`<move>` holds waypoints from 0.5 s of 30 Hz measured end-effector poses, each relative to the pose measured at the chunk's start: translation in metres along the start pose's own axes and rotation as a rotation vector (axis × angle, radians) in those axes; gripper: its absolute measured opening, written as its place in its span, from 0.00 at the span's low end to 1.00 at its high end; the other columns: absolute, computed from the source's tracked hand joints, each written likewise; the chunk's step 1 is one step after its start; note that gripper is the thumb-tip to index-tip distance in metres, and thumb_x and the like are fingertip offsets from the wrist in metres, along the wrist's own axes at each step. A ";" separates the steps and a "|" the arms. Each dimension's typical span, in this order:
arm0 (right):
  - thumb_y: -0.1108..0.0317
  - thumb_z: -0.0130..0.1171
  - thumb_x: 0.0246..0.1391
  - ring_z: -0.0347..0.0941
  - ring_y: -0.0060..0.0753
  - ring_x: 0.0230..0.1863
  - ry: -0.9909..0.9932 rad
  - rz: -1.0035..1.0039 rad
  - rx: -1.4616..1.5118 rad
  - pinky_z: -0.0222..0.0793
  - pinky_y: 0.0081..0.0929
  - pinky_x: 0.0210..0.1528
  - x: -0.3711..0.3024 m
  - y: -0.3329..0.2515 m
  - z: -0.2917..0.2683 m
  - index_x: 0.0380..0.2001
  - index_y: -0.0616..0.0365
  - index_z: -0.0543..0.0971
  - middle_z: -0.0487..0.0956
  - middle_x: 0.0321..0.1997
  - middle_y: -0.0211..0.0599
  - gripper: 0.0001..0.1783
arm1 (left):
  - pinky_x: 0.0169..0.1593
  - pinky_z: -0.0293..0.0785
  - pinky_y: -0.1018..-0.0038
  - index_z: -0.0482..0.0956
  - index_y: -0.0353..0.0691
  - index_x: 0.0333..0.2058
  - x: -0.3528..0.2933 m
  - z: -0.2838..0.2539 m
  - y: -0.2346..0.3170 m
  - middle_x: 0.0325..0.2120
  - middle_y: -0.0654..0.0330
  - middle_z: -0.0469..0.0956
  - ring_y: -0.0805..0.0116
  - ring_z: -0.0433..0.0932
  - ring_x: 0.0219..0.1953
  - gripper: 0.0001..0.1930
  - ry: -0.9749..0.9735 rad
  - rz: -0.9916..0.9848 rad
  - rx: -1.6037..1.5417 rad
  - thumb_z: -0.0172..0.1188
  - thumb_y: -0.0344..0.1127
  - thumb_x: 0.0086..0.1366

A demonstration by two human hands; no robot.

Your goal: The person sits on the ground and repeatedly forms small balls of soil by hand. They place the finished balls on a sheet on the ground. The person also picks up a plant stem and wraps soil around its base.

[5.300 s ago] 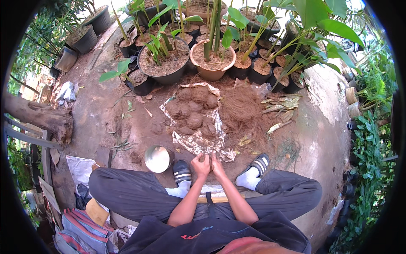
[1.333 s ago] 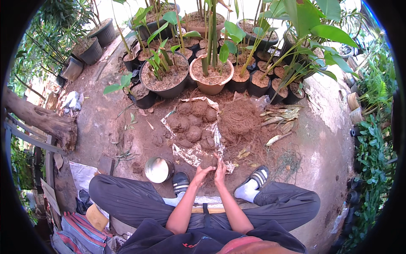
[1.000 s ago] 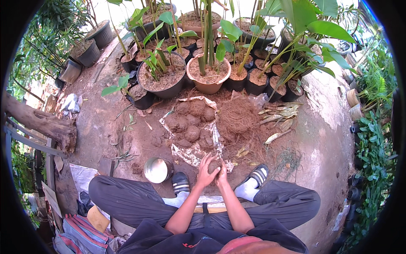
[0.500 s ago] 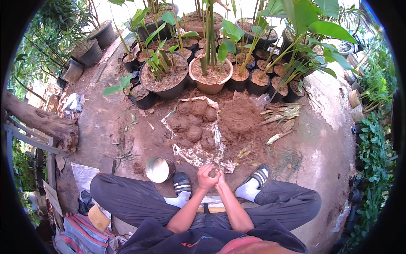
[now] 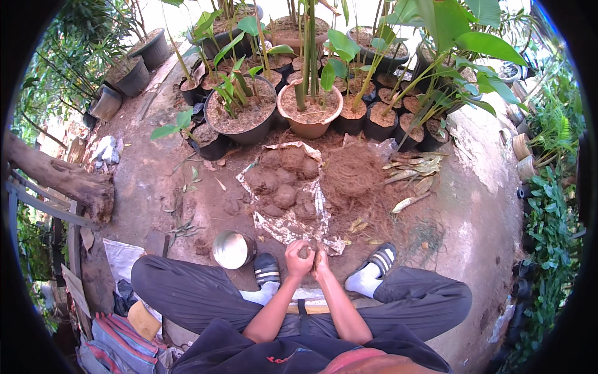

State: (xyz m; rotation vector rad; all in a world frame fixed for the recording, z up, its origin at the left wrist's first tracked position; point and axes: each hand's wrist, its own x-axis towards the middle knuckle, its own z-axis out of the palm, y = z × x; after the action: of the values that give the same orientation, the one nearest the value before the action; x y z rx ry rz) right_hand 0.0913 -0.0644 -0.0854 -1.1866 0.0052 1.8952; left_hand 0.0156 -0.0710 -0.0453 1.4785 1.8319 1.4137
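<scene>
Between my knees, a small brown lump of mud (image 5: 304, 252) is held up in my hands, mostly hidden by the fingers. My left hand (image 5: 298, 261) wraps round it from the left. On the other side, my right hand (image 5: 322, 265) is closed against it with the fingers bent. Just beyond the hands lies a crumpled silvery sheet (image 5: 288, 229), smeared with mud. Several rounded mud balls (image 5: 285, 196) are heaped on its far part. Right of the sheet sits a pile of brown coir fibre (image 5: 354, 171).
A bucket with pale contents (image 5: 232, 250) stands by my left foot. Dry leaves (image 5: 413, 167) lie beyond the fibre. Potted plants, including one in a tan pot (image 5: 310, 119), line the far side. A thick log (image 5: 62, 177) juts in at left.
My hands have shifted slightly left and parted a little at the top, with the left rolling round the lump, which shows more now. The sheet, balls and fibre have stayed put.
</scene>
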 end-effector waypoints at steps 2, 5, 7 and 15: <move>0.47 0.37 0.65 0.75 0.30 0.39 -0.025 0.034 -0.017 0.74 0.31 0.44 -0.005 -0.003 0.011 0.44 0.56 0.73 0.77 0.38 0.35 0.25 | 0.39 0.72 0.65 0.76 0.35 0.23 -0.002 -0.001 -0.004 0.25 0.53 0.78 0.54 0.77 0.31 0.05 0.020 0.024 0.015 0.59 0.29 0.46; 0.43 0.36 0.64 0.75 0.30 0.42 -0.030 0.117 -0.028 0.73 0.31 0.47 -0.008 -0.005 0.013 0.45 0.57 0.73 0.77 0.38 0.35 0.29 | 0.41 0.72 0.69 0.78 0.33 0.26 -0.002 -0.005 0.000 0.25 0.52 0.79 0.55 0.79 0.32 0.06 -0.005 -0.075 0.024 0.59 0.27 0.47; 0.41 0.36 0.63 0.75 0.31 0.45 -0.055 0.159 0.013 0.72 0.32 0.49 0.002 -0.005 -0.001 0.45 0.58 0.74 0.78 0.40 0.36 0.31 | 0.40 0.72 0.69 0.78 0.33 0.27 -0.001 0.002 0.001 0.25 0.52 0.79 0.58 0.79 0.31 0.06 0.036 -0.150 -0.038 0.58 0.28 0.49; 0.41 0.47 0.58 0.71 0.41 0.51 -0.038 0.028 -0.439 0.65 0.37 0.55 0.011 -0.001 0.001 0.45 0.63 0.76 0.78 0.45 0.45 0.33 | 0.38 0.76 0.63 0.79 0.36 0.30 -0.022 0.008 -0.108 0.27 0.56 0.80 0.59 0.79 0.33 0.15 0.158 -1.093 -1.247 0.51 0.43 0.57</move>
State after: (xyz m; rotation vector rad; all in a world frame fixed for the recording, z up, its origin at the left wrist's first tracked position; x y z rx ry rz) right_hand 0.0897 -0.0560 -0.0918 -1.4416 -0.4367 2.0036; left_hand -0.0230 -0.0796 -0.1481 -0.2448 0.9889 1.4777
